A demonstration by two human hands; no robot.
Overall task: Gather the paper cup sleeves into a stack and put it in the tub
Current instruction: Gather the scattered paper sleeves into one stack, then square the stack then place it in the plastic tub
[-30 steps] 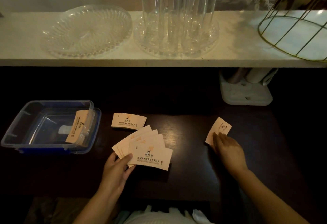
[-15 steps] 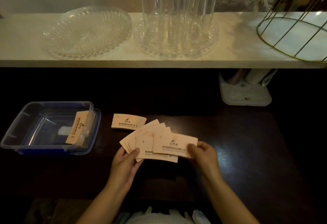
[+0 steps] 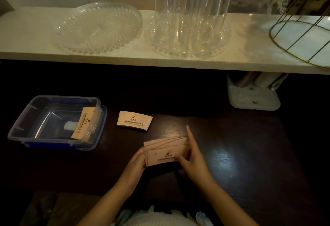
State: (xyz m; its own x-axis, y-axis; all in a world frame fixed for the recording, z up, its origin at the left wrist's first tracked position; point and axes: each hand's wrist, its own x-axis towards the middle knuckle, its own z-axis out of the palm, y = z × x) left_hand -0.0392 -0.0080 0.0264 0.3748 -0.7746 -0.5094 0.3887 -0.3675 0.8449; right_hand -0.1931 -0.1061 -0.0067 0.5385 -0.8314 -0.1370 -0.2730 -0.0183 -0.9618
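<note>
Several pale orange paper cup sleeves form a loose stack (image 3: pixel 166 151) held just above the dark table in front of me. My left hand (image 3: pixel 136 163) grips its left end and my right hand (image 3: pixel 192 158) presses against its right end, fingers straight. Another small pile of sleeves (image 3: pixel 134 121) lies flat on the table farther back. A clear plastic tub (image 3: pixel 26 118) with a blue lid under it sits at the left, and one sleeve (image 3: pixel 84 123) leans inside against its right wall.
A white shelf (image 3: pixel 26 34) runs across the back with a clear glass plate (image 3: pixel 98 27), tall glasses (image 3: pixel 189 11) on a second plate, and a gold wire basket (image 3: pixel 301 36). Under it at the right stands a white holder (image 3: pixel 253 97).
My right hand picked up the sleeve at the right and brought it to the fan in my left hand. Both hands have now squeezed the fan into a tighter stack.
</note>
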